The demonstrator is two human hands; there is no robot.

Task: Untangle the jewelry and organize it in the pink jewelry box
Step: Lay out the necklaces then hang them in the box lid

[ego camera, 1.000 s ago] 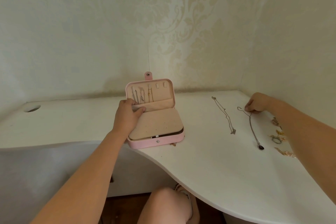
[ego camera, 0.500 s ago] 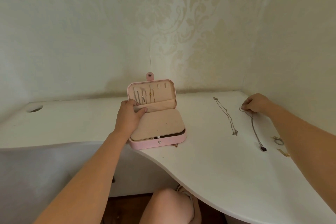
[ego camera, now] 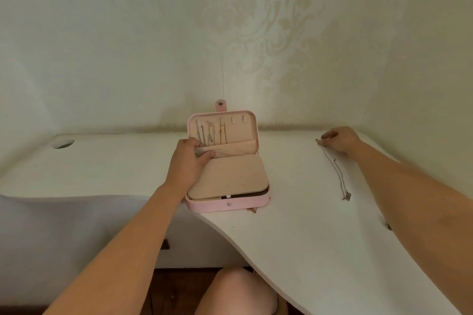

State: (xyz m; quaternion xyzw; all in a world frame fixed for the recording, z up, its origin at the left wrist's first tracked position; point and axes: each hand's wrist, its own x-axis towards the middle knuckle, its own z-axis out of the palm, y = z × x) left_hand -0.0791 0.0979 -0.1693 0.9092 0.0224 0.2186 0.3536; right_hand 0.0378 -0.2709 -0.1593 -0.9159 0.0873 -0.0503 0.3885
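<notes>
Pink jewelry box [ego camera: 227, 206] lies open on the white desk [ego camera: 294, 250], just beyond the desk's curved near edge, under which a bare knee [ego camera: 238, 289] shows. At the box's front wall a small reddish-gold piece [ego camera: 252, 210] pokes out from underneath; it is too small to tell what it is. Inside the base a beige padded panel [ego camera: 230, 176] lies flat, with a dark gap showing under its right edge.

At the far left corner of that panel the left hand [ego camera: 190, 161] grips the box — fingers curled over the rim of the beige pocket [ego camera: 230, 149] in the lid, thumb pressed on the pocket's front. Above the pocket the upright lid holds several thin chains [ego camera: 211, 133] hanging side by side, silver ones to the left and a gold one to the right. A pink snap tab [ego camera: 221, 105] stands up from the lid's top edge.

Well to the right of the box a silver necklace [ego camera: 335, 169] lies stretched on the desk, its pendant [ego camera: 347, 196] at the near end. At its far end the right hand [ego camera: 337, 140] rests on the desk with fingers curled, pinching the chain's tip.

Far left, a round cable hole [ego camera: 63, 143] opens in the desk — behind everything rises pale patterned wallpaper [ego camera: 268, 33].
</notes>
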